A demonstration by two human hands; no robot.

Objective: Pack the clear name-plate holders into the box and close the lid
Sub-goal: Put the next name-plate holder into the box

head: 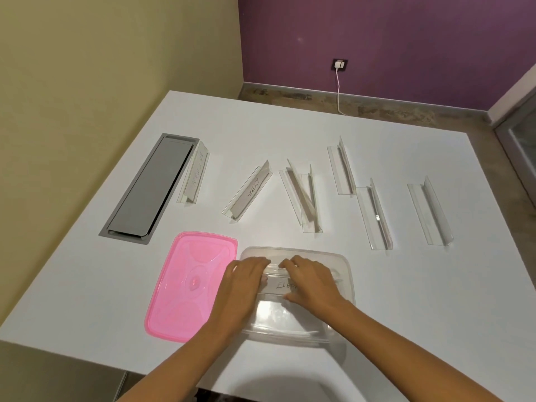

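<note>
Your clear box (342,274) sits open at the near edge of the white counter (377,300), lid off. Inside it: one name-plate holder (280,285) w/ a paper strip reading "ELEP…", rest of the word hidden under your right hand (311,281). Both hands are down in the box on that holder. Left hand (243,281) has fingers curled over the holder's left end; right hand lies fingers-forward over its right part, thumb along the near edge. You're gripping it from both ends, though how tightly can't be told. Nothing else visible in the box, but your hands cover part of the floor.

The pink lid (185,282) lies flat on the counter just left of the box, touching or nearly touching its left rim, w/ your left forearm crossing its near-right corner.

Still out on the counter, beyond the box, approx. left to right: a holder marked "BATMAN" (193,175) beside the grey cable hatch (145,187); one marked "ZEBRA" (249,192), tilted; two crossed holders (303,195), one leaning over the other; an unlabelled holder (341,169); another (374,216) just near-right of it, corners about touching; a last one (429,210) far right, well apart.

Background: a wall socket w/ charger (340,64) on the purple wall.
</note>
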